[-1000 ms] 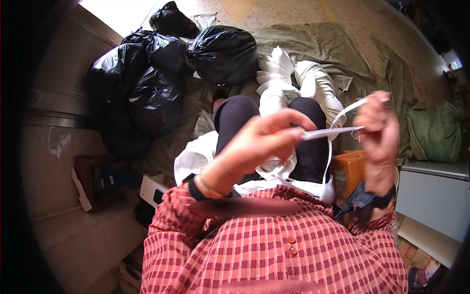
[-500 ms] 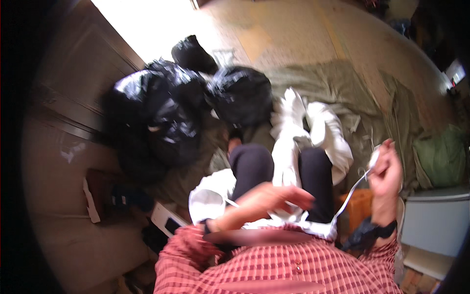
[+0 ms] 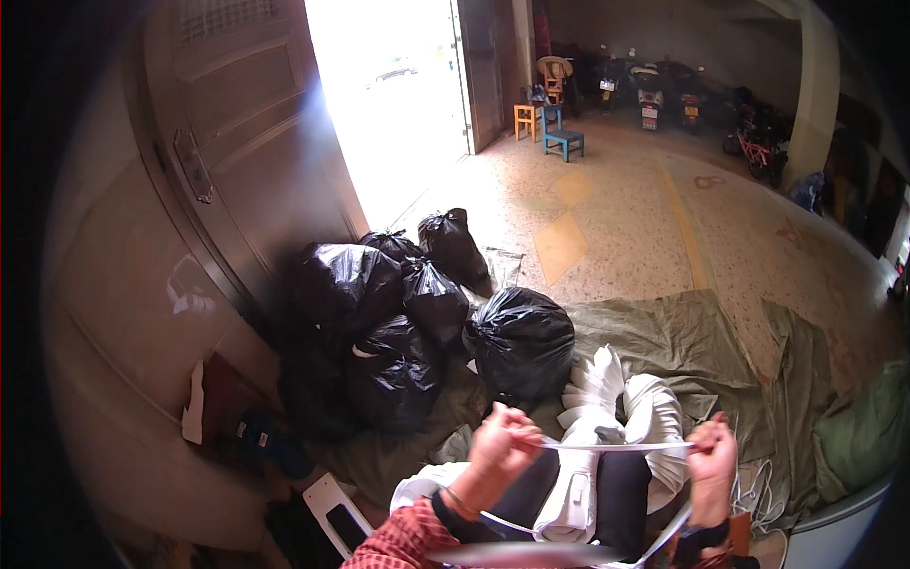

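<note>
A thin white cord (image 3: 621, 446) is pulled taut between my two fists, above my lap. My left hand (image 3: 502, 448) is closed round one part of it, and my right hand (image 3: 712, 455) grips the other. More of the cord hangs from the right fist toward my body. Below it, a white folded cloth-like bundle (image 3: 569, 503) lies between my dark-clad thighs. Just beyond, two rows of stacked white pieces (image 3: 592, 394) rest on the ground; their exact kind is unclear. Another white piece (image 3: 417, 488) shows beside my left forearm.
Several tied black plastic bags (image 3: 523, 341) sit ahead and to the left, near a wooden door (image 3: 251, 123). Green cloth (image 3: 664, 332) covers the floor before me. Loose white cords (image 3: 758, 493) lie at the right, by a green bundle (image 3: 863, 417). Chairs (image 3: 563, 137) and motorbikes stand farther back.
The view has tilted up. My hands, earlier apart with the left over my lap and the right holding up a cord end, now stretch the cord between them.
</note>
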Demonstrator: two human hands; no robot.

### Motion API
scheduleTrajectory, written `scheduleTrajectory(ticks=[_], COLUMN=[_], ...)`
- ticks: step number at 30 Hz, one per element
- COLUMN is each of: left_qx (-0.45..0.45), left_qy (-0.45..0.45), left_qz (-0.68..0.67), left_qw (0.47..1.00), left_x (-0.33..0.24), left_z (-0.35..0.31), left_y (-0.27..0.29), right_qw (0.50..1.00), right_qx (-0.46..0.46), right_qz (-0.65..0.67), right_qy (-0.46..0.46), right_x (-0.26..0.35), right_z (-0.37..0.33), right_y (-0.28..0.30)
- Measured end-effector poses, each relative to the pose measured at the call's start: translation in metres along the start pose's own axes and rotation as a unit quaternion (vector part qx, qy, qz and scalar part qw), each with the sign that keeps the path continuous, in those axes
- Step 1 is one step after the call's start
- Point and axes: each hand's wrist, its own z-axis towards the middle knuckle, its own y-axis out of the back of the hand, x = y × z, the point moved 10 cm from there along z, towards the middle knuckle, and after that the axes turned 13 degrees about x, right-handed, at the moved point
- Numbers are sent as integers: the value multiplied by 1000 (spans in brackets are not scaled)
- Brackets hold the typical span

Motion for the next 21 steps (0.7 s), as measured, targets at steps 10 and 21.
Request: scheduleTrajectory(ticks=[10,21], left_qx=[-216,-30], left_qy=[-192,-129], left_qz=[92,704], left_qw=[953,698], left_x=[-280,-188], left_z=[-79,-51], left_y=[97,-12], right_qw=[981,669], right_qx=[-129,-83], right_qz=[-111,-735], right_qy=[96,-68], right_x=[321,226], right_z=[-20,-1], right_y=[169,90])
